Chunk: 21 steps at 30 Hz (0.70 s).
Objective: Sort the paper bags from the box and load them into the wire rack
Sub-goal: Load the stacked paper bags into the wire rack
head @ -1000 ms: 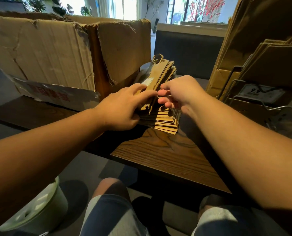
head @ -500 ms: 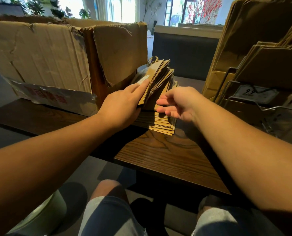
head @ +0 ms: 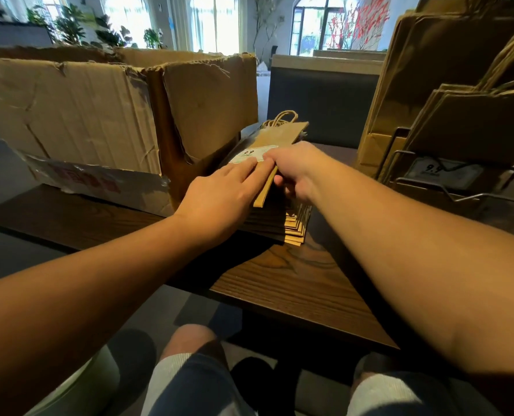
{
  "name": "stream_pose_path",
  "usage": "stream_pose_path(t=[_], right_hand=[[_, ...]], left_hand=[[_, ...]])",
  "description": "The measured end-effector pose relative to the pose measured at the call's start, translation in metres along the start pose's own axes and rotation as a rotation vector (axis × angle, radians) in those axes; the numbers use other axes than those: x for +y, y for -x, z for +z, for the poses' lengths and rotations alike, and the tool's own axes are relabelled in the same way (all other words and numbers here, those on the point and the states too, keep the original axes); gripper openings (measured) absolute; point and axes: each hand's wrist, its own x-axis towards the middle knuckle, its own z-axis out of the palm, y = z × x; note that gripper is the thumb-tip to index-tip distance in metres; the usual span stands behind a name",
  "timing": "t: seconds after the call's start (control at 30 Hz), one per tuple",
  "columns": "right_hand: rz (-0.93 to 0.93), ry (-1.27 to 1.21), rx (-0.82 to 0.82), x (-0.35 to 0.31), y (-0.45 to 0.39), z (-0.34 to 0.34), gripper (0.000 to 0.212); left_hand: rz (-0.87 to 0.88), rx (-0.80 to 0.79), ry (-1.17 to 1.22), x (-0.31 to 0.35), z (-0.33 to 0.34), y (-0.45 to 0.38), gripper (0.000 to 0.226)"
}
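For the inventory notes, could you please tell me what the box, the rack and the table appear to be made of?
Box: brown corrugated cardboard, matte, with torn edges and creases. Rack: thin bent metal wire, seemingly bare grey steel. Table: dark wood grain, possibly veneer or laminate.

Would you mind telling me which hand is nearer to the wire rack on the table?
The right hand. It grips the edge of the paper bags on the side towards the wire rack. The left hand rests flat on the bags' far side, next to the cardboard box.

Matt brown paper bags (head: 282,136), torn rough cardboard box (head: 105,115) beside them, dark grained wood table (head: 294,283), thin metal wire rack (head: 471,193)
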Motion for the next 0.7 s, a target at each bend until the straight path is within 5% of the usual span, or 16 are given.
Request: stream_pose_path(t=[0.1, 0.2, 0.4, 0.5, 0.6, 0.7], right_hand=[[-0.154, -0.041, 0.059, 0.013, -0.005, -0.004, 0.016], [-0.337, -0.054, 0.109, 0.024, -0.003, -0.017, 0.033], [-0.656, 0.084, 0.083, 0.038, 0.023, -0.048, 0.027], [-0.752, 0.179, 0.121, 0.044, 0.038, -0.058, 0.032], [-0.736, 0.201, 0.168, 0.051, 0.046, -0.066, 0.024], [-0.692, 0.170, 0.195, 0.058, 0.049, -0.073, 0.025]], left_hand=[[0.044, -0.036, 0.136, -0.011, -0.004, 0.003, 0.084], [0.009, -0.102, 0.556, -0.014, -0.013, 0.012, 0.085], [-0.573, 0.134, 1.006, 0.005, -0.031, -0.002, 0.073], [-0.696, 0.147, 1.343, 0.012, -0.031, -0.016, 0.066], [-0.658, 0.169, 1.352, 0.027, -0.031, -0.018, 0.038], [-0.590, 0.205, 1.283, 0.042, -0.031, -0.015, 0.036]])
